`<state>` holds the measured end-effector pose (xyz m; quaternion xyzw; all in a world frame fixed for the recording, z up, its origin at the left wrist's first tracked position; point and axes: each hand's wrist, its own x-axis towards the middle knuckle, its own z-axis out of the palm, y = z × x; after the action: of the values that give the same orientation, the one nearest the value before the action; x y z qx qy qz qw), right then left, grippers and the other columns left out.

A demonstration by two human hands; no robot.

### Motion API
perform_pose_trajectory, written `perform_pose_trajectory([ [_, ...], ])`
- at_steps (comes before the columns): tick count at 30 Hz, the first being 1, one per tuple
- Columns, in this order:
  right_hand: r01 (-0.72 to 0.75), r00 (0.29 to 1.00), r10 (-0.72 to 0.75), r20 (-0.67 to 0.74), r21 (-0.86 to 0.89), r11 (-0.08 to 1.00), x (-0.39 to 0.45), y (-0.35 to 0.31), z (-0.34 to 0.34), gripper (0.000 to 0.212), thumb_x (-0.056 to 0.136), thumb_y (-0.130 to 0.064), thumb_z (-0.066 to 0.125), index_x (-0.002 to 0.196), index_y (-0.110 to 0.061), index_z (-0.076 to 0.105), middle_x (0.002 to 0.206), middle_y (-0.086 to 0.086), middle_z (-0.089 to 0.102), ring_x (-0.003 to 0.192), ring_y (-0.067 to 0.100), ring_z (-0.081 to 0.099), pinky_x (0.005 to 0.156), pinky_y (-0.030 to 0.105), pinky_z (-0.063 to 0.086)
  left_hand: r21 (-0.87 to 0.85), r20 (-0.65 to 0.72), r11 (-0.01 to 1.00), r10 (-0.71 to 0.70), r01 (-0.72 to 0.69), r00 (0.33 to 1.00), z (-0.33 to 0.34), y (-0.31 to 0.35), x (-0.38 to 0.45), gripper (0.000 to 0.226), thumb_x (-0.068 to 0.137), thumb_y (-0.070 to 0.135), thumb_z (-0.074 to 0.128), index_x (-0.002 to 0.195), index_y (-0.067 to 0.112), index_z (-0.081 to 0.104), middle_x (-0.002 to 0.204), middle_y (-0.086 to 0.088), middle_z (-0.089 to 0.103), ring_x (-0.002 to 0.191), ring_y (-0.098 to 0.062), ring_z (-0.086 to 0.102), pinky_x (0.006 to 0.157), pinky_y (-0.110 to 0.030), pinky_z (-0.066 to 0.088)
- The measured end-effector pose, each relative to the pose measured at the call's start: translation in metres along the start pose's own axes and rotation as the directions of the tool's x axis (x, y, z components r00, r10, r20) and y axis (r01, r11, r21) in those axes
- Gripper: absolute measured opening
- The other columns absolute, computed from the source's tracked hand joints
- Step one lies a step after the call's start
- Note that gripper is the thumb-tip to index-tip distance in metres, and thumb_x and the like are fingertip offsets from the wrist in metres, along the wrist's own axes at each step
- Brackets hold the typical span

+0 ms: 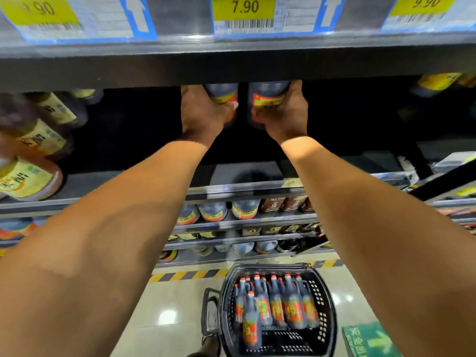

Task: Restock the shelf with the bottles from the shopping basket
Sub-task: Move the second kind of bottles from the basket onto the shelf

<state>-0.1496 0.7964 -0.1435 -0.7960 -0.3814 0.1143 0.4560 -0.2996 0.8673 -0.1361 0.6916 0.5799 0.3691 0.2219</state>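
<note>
I see both arms stretched up and forward into the dark gap of the shelf [247,173] at about twelve o'clock from the middle of the view. My left hand [199,113] is curled around the lower body of one dark bottle [222,92], thumb across its red and yellow label, and my right hand [286,113] grips a second dark bottle [268,95] the same way. The two bottles sit just beside each other with a narrow gap between them, their tops hidden behind the front edge of the shelf board above; I cannot tell whether their bases rest on the shelf floor. On that upper edge, at twelve o'clock, a yellow price tag [244,7] reads 7.90, with other yellow tags at eleven and one o'clock. At nine o'clock a few bottles with pale yellow labels [28,181] stand on the same level, blurred. Lower shelves at about six o'clock from my hands carry rows of more dark bottles [213,212]. Down at six o'clock the black shopping basket [327,305] stands on the glossy floor [164,305], with several red-capped bottles [291,302] standing upright in it, close together. A yellow and black striped strip [185,275] runs along the foot of the shelving, and a green floor sign [371,341] shows at five o'clock.
</note>
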Motion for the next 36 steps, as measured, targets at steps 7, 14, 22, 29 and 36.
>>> perform_pose_trajectory([
  [7,-0.031,0.999,0.031,0.016,-0.037,0.999,0.023,0.003,0.014,0.084,0.074,-0.035,0.092,0.146,-0.019,0.05,0.139,-0.001,0.065,0.127,0.015,0.062,0.097,0.017,0.041,0.144,0.024,0.989,-0.038,0.035,0.999,0.009,-0.001,0.02,0.099,0.078,0.058,0.085,0.157,0.016,0.04,0.159,-0.007,0.048,0.15,-0.026,0.045,0.124,-0.035,0.035],
  [14,-0.047,0.999,0.047,0.009,-0.005,0.999,0.035,0.002,0.017,0.083,0.075,-0.029,0.093,0.146,-0.019,0.05,0.143,-0.001,0.064,0.131,0.017,0.061,0.094,0.013,0.039,0.104,0.031,0.993,-0.062,0.059,0.998,0.014,-0.005,0.028,0.104,0.074,0.057,0.088,0.156,0.015,0.04,0.159,-0.006,0.046,0.148,-0.023,0.047,0.119,-0.028,0.036],
  [22,0.01,0.995,-0.027,0.096,0.171,0.985,0.025,0.01,-0.007,0.094,0.065,-0.047,0.09,0.142,-0.009,0.052,0.136,0.003,0.068,0.124,0.014,0.065,0.111,0.035,0.051,-0.047,0.138,0.993,-0.104,0.111,0.985,0.002,-0.008,0.021,0.131,0.059,0.064,0.088,0.163,0.017,0.025,0.163,-0.008,0.041,0.152,-0.026,0.04,0.123,-0.031,0.036],
  [29,0.091,0.993,-0.07,-0.091,0.256,0.962,-0.154,0.036,-0.114,0.068,0.102,-0.024,0.069,0.159,-0.01,0.033,0.16,0.003,0.045,0.151,0.012,0.041,0.126,0.037,0.035,-0.419,0.037,0.903,0.123,-0.097,0.992,-0.056,-0.014,-0.121,0.051,0.099,0.042,0.063,0.146,0.027,0.052,0.144,0.013,0.052,0.136,-0.001,0.049,0.113,-0.021,0.039],
  [36,-0.324,0.936,0.346,-0.063,0.228,0.918,-0.323,0.189,-0.139,0.058,0.101,-0.015,0.069,0.153,-0.024,0.044,0.151,-0.011,0.055,0.143,0.004,0.049,0.118,0.035,0.041,-0.306,0.538,0.949,0.1,0.083,0.837,-0.034,-0.072,-0.338,0.04,0.102,0.053,0.058,0.136,0.032,0.06,0.137,0.02,0.054,0.133,-0.012,0.054,0.108,-0.047,0.05],
])
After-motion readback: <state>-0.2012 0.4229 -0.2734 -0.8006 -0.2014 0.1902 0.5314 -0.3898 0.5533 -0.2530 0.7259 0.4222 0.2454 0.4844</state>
